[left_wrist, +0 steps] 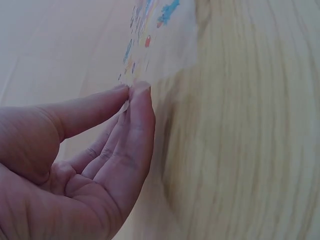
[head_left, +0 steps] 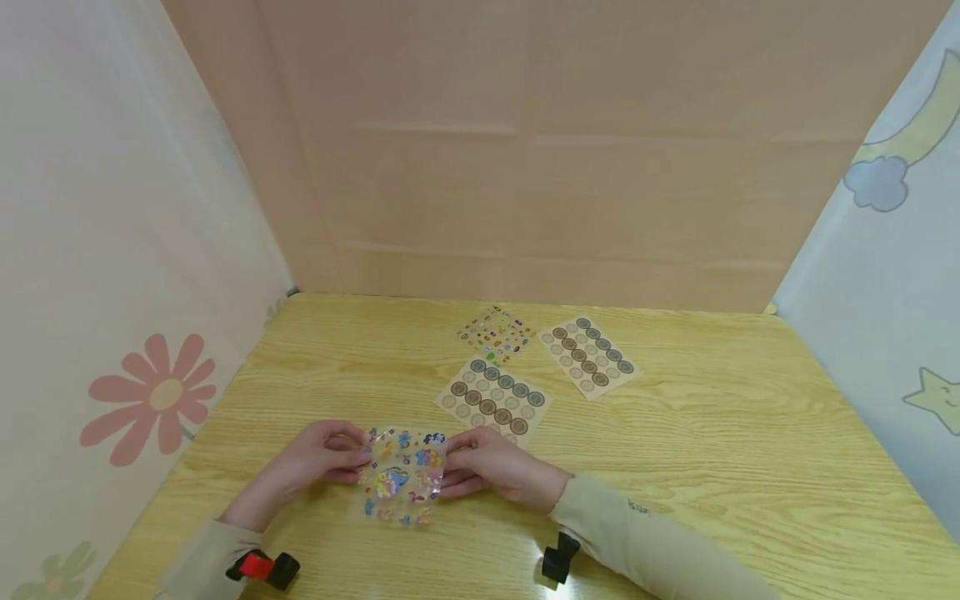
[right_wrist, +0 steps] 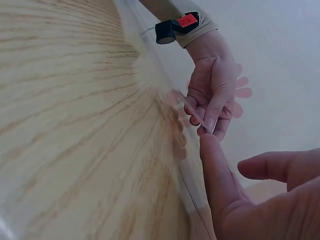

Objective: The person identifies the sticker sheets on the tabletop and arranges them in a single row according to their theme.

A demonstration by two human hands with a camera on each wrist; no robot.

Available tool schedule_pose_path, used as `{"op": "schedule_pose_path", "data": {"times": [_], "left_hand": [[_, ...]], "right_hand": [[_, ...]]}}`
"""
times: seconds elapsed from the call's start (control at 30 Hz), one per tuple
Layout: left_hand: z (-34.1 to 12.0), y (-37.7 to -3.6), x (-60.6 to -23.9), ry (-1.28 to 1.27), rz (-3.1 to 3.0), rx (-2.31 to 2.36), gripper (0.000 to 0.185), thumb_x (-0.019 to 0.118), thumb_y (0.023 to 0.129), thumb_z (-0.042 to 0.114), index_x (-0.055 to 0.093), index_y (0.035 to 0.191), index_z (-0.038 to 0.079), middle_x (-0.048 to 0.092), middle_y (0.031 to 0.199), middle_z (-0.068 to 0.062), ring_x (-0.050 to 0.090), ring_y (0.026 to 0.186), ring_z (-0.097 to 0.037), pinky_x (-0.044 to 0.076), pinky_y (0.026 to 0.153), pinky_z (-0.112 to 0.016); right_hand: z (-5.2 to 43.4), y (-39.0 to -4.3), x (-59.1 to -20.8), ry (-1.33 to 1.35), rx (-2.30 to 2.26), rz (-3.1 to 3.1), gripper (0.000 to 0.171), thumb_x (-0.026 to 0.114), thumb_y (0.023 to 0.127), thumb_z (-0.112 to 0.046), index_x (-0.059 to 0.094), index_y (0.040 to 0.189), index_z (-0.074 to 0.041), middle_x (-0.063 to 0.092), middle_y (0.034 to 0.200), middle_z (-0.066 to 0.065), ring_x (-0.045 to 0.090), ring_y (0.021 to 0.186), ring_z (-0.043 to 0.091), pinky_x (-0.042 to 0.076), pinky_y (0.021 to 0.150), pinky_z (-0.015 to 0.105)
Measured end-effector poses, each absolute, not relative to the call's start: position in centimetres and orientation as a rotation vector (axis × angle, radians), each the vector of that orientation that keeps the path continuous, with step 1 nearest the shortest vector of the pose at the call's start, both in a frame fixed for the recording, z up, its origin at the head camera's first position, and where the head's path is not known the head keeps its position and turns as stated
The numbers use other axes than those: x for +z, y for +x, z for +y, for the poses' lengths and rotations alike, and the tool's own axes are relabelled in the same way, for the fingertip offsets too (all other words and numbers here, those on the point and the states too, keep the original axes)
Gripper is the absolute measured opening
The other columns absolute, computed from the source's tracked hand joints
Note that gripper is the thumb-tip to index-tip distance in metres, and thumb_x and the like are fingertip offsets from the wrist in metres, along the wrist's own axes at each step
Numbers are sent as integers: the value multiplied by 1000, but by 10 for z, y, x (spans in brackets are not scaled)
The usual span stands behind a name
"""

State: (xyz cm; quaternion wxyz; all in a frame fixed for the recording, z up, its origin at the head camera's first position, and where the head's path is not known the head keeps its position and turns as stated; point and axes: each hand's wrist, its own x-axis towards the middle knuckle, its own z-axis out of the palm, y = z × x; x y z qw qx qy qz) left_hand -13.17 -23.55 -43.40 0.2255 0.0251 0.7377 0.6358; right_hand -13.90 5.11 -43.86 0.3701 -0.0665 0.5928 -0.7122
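Note:
A clear sheet of small colourful stickers (head_left: 402, 477) is held just above the wooden table (head_left: 712, 450), near its front edge. My left hand (head_left: 324, 457) pinches the sheet's left edge between thumb and fingertips (left_wrist: 135, 95). My right hand (head_left: 487, 468) holds the right edge, with a fingertip (right_wrist: 210, 145) against the transparent sheet (right_wrist: 190, 195). In the left wrist view the sheet (left_wrist: 150, 35) rises above my fingers. The right wrist view also shows my left hand (right_wrist: 212, 90) pinching the far edge.
Three more sticker sheets lie further back: a tan sheet of round stickers (head_left: 495, 398), a second one (head_left: 588, 356) to its right, and a clear sheet of tiny colourful stickers (head_left: 495, 333). Paper-covered walls enclose the table on the left, back and right.

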Motion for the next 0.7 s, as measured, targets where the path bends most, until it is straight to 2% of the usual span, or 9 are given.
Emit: {"op": "schedule_pose_path", "data": {"times": [0.17, 0.4, 0.7], "left_hand": [[-244, -132, -438, 36, 2049, 1744, 39, 68, 87, 2, 51, 117, -17, 66, 93, -12, 67, 80, -25, 59, 74, -38], [-251, -133, -439, 26, 2041, 1749, 39, 66, 88, 0, 52, 119, -19, 67, 97, -14, 67, 85, -22, 58, 75, -38], [-256, -134, -436, -7, 2005, 1787, 36, 65, 88, -4, 52, 118, -19, 66, 92, -11, 67, 82, -21, 58, 75, -37]], "right_hand": [[48, -139, -439, -175, -1832, 1473, 24, 53, 91, -2, 58, 110, 13, 66, 94, 27, 69, 81, 32, 57, 78, 41], [47, -138, -439, -177, -1840, 1421, 29, 50, 92, -4, 55, 114, 14, 65, 103, 30, 68, 91, 35, 56, 82, 43], [46, -138, -438, -175, -1835, 1413, 30, 51, 93, -6, 54, 116, 13, 64, 108, 27, 65, 98, 35, 54, 86, 42]]}}
